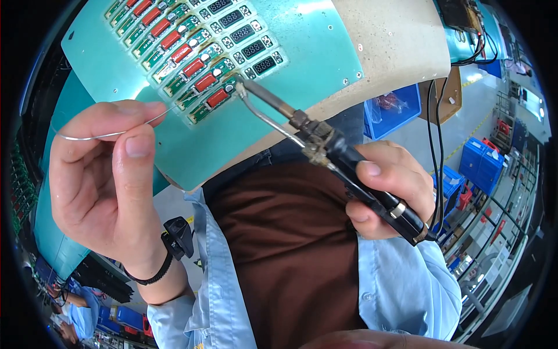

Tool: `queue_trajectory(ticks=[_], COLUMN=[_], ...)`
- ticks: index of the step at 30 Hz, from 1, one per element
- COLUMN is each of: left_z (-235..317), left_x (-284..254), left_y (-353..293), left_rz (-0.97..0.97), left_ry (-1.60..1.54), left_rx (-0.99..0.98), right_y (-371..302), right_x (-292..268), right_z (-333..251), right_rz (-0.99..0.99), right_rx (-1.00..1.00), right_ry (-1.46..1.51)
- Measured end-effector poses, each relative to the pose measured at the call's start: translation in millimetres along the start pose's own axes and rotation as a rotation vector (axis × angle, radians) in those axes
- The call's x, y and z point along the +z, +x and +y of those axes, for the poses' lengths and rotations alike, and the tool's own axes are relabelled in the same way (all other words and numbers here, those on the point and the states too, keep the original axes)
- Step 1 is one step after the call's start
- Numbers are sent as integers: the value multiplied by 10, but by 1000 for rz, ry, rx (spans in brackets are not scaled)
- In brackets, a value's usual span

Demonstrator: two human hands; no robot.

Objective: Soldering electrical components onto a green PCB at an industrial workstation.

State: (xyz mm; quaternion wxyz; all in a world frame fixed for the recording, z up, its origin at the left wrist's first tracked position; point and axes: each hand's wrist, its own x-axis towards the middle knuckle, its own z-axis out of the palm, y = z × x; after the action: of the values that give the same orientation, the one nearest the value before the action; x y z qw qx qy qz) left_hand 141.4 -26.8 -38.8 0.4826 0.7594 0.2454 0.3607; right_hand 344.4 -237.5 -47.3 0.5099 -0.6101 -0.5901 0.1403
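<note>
My left hand pinches a thin, bent silvery solder wire between thumb and forefinger. The wire's far end points at the near circuit boards. My right hand is closed round the black handle of a soldering iron, which has a thin metal tube running along its shaft. Its tip is over the right part of the boards' near end; whether it touches one cannot be made out. Several green circuit boards lie in a row on a teal board, each with a red component and a small black display.
The teal board rests on a beige worktop. Black cables hang at the right. Below stand a blue bin with plastic bags and a cardboard box. More blue crates and shelving lie beyond. Another person is at lower left.
</note>
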Motion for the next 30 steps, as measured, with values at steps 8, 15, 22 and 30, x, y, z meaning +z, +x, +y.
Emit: queue_trajectory(ticks=[8,15,22,30], left_z=[16,44,-54,5], left_x=[-86,-119,-436,-663], left_y=[-9,-90,-152,-305], left_rz=[21,95,414,641], left_ry=[38,16,52,-335], left_rx=[-18,-68,301,102], right_y=[-4,65,171,561], right_x=[-10,-124,-439,-656], right_z=[13,-44,392,1271], right_rz=[41,98,537,692], right_rx=[-1,33,130,448], right_ry=[27,-6,34,70])
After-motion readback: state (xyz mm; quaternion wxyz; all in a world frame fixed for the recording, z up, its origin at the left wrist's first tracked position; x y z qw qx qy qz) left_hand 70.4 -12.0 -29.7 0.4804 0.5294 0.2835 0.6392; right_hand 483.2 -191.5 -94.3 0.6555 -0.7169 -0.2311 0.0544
